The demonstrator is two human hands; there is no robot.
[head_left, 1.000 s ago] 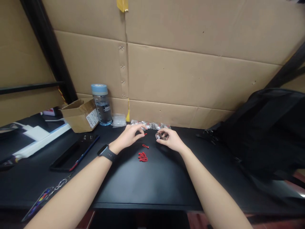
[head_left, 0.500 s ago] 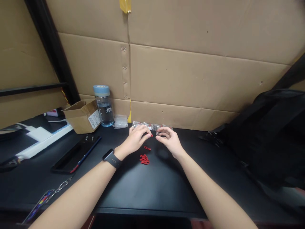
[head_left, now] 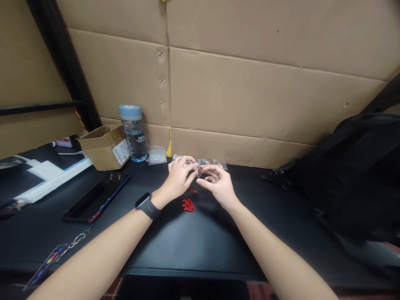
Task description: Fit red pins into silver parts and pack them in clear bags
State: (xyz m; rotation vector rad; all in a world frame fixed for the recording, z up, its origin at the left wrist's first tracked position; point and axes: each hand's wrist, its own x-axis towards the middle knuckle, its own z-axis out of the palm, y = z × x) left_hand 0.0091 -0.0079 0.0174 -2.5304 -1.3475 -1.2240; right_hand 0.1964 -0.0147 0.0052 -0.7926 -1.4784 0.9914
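Note:
My left hand (head_left: pixel 178 179) and my right hand (head_left: pixel 217 183) meet above the black table (head_left: pixel 193 241), fingertips pinched together on a small round clear piece (head_left: pixel 199 171). A black watch (head_left: pixel 148 206) sits on my left wrist. Just below my hands lie a small pile of red loops (head_left: pixel 188 205) and one loose red loop (head_left: pixel 192 191). Behind my hands, along the cardboard wall, runs a row of small clear packets (head_left: pixel 215 163).
A blue-capped water bottle (head_left: pixel 133 133), an open cardboard box (head_left: pixel 104 146) and a clear bag (head_left: pixel 156 155) stand at the back left. A black phone (head_left: pixel 95 198) and a keychain (head_left: pixel 59 252) lie at the left. A black backpack (head_left: pixel 353 175) fills the right side.
My hands have come together: the left one, which held a red loop apart from the right, now touches the clear piece that the right hand holds. The view tilted slightly.

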